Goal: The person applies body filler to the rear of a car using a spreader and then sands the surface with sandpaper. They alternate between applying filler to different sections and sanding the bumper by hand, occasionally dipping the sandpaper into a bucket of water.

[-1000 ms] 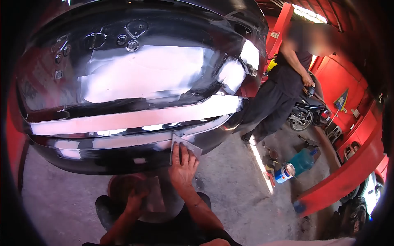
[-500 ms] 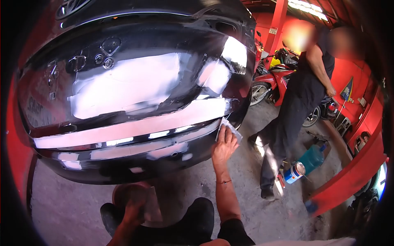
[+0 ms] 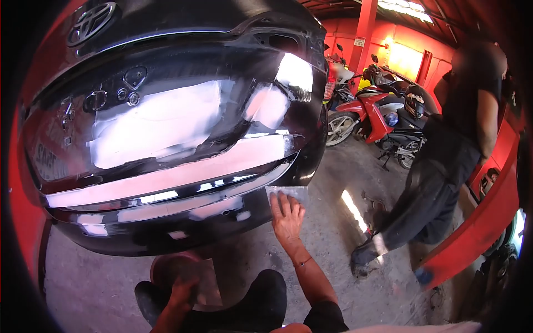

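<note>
My right hand (image 3: 287,217) is at the lower right corner of a black car's rear bumper (image 3: 183,236). Its fingers hold a thin, pale grey flat sheet (image 3: 294,192), whose exact kind I cannot make out. In dim light below the bumper, my left hand (image 3: 182,291) grips a flat, rectangular plate (image 3: 210,283). Close to it, between my knees, is a reddish round tub (image 3: 161,268), partly hidden by hand and plate. Pale pink patches (image 3: 166,180) and white patches (image 3: 158,127) cover parts of the trunk lid and bumper.
To the right, a person in dark clothes (image 3: 444,172) stands with legs apart. Behind are a red motorcycle (image 3: 377,119) and a red post (image 3: 363,44). A low red barrier (image 3: 472,227) runs along the right. Bare concrete floor (image 3: 338,261) lies beneath.
My right hand and its sheet have moved left and down along the bumper corner. The other person has shifted right; the can and teal container by their feet no longer show.
</note>
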Demonstrator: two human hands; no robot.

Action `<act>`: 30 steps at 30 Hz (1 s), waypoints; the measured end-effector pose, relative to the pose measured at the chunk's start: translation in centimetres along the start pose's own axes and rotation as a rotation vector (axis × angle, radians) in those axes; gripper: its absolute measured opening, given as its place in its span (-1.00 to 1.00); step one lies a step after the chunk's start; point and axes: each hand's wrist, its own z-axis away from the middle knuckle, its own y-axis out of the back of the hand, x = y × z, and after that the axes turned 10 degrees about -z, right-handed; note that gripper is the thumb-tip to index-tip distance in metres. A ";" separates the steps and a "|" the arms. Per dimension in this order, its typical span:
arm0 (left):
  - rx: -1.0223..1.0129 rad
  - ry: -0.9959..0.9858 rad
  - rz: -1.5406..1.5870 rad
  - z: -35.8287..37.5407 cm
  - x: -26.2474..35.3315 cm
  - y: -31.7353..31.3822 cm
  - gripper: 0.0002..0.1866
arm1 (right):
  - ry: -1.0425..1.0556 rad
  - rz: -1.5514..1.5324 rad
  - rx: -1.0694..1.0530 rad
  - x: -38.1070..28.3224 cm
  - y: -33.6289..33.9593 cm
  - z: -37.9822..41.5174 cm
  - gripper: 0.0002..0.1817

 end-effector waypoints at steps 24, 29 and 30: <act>-0.269 -0.169 0.187 0.6 4.5 -3.0 -0.55 | -0.093 -0.413 -0.314 3.5 10.1 1.0 -0.75; -0.289 0.018 0.280 0.1 0.3 -3.1 -0.54 | 0.290 0.422 -0.260 5.0 10.0 -12.2 -0.63; -0.291 0.041 0.314 0.1 -0.9 -3.3 -0.48 | 0.390 0.388 -0.245 5.8 9.2 -13.4 -0.62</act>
